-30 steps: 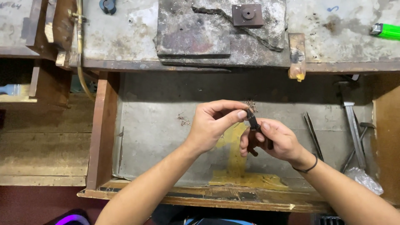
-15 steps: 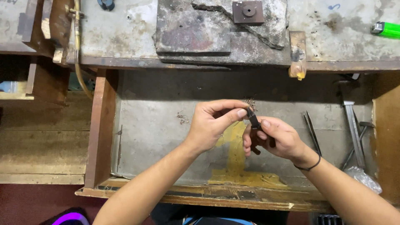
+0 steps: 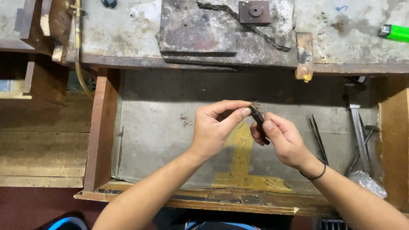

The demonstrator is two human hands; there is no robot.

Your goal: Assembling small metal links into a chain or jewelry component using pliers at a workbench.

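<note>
Fingers [image 3: 245, 112] pinch slim dark tool [image 3: 258, 121], tip frayed.

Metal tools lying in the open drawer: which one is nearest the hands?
The thin dark tweezers, lying just beside the right hand. The long grey tool and the smaller one crossing it lie farther out, toward the drawer's right wall.

— Hands? 
— Two: left hand [image 3: 214, 127], right hand [image 3: 284, 140], both on one small dark tool [image 3: 258, 121].
— Elsewhere? 
— One green lighter [image 3: 395, 32], one square metal block [image 3: 254, 11], one pair of tweezers [image 3: 318, 137], one plastic bag [image 3: 368, 183], one wooden drawer [image 3: 100, 136].
</note>
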